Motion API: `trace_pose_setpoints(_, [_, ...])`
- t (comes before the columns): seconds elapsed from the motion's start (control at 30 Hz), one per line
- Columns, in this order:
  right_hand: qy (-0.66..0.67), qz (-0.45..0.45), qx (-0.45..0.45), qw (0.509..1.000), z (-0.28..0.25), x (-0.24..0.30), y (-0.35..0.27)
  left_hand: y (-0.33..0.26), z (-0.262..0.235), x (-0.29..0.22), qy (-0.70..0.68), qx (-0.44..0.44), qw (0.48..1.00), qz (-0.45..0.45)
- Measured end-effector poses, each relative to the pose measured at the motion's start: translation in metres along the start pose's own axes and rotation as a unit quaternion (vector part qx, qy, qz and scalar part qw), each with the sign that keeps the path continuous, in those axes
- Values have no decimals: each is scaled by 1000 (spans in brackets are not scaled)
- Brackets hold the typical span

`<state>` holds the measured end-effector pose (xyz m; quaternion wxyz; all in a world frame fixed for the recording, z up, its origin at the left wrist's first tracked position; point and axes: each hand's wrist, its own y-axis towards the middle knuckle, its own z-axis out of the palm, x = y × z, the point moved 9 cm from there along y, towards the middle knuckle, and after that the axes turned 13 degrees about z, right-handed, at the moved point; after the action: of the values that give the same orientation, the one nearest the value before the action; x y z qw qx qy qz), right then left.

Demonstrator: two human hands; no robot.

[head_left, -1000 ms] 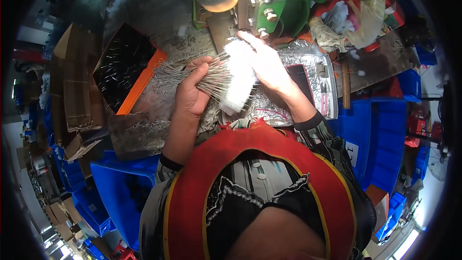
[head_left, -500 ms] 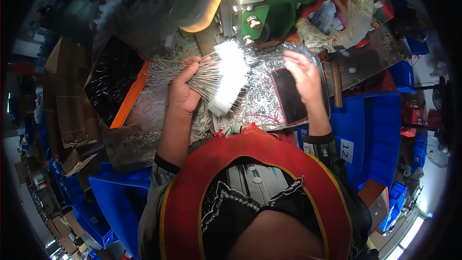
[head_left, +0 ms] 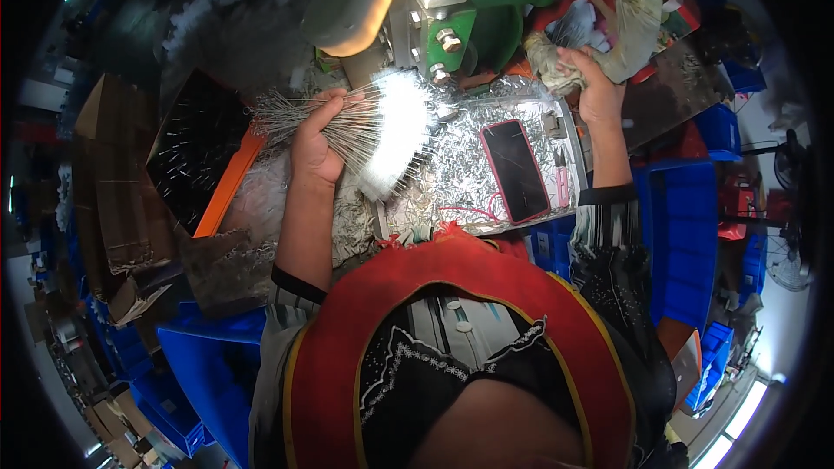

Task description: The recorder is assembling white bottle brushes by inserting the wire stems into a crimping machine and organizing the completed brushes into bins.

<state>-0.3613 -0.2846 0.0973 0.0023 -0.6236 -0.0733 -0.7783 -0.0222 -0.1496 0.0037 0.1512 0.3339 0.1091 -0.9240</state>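
Observation:
My left hand [head_left: 318, 143] is closed round a fanned bundle of thin metal wires [head_left: 356, 126]. Their right ends flare into a glaring white band [head_left: 398, 135], too bright to make out; the other ends stick out left past my fingers. At the upper right, my right hand [head_left: 599, 94] has its partly bent fingers at the crumpled, yellowish rim [head_left: 641, 39] of a ring-shaped holder. Nothing shows in that hand, though its fingertips are partly hidden. White and greyish material [head_left: 580, 24] lies inside the ring.
A shallow tray [head_left: 569, 113] of metal bits holds a phone [head_left: 516, 169] and pink-handled snips [head_left: 561, 178]. Green machinery [head_left: 452, 42] and a lamp [head_left: 358, 0] stand beyond. An orange-edged black box [head_left: 204, 152] lies left; blue bins [head_left: 682, 234] flank me.
My right hand has moved from above the phone up and right to the holder's rim, uncovering the snips. My left hand keeps hold of the wire bundle, slightly further left.

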Motion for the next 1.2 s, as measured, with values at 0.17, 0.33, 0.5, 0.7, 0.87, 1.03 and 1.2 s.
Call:
trace_pose_setpoints(0.17, [-34,125,-99,987,-15,24,2,5,-1,-3,24,-6,1000,7])
trace_pose_setpoints(0.33, [-45,45,2,998,15,67,10,9,-12,-2,36,-6,999,21])
trace_pose_setpoints(0.5, [1,82,-52,995,-3,37,5,10,-8,-2,24,-24,999,19])
trace_pose_setpoints(0.7, [19,50,-84,995,-3,31,1,12,-9,-3,41,-8,999,22])
trace_pose_setpoints(0.87, [-45,106,-66,991,-3,53,12,12,-9,-3,35,-5,999,22])
trace_pose_setpoints(1.03, [-6,37,-63,997,-4,28,3,11,-4,-5,28,-9,999,19])
trace_pose_setpoints(1.2, [27,-20,-65,997,-8,3,1,12,-7,-6,-3,-23,1000,10])
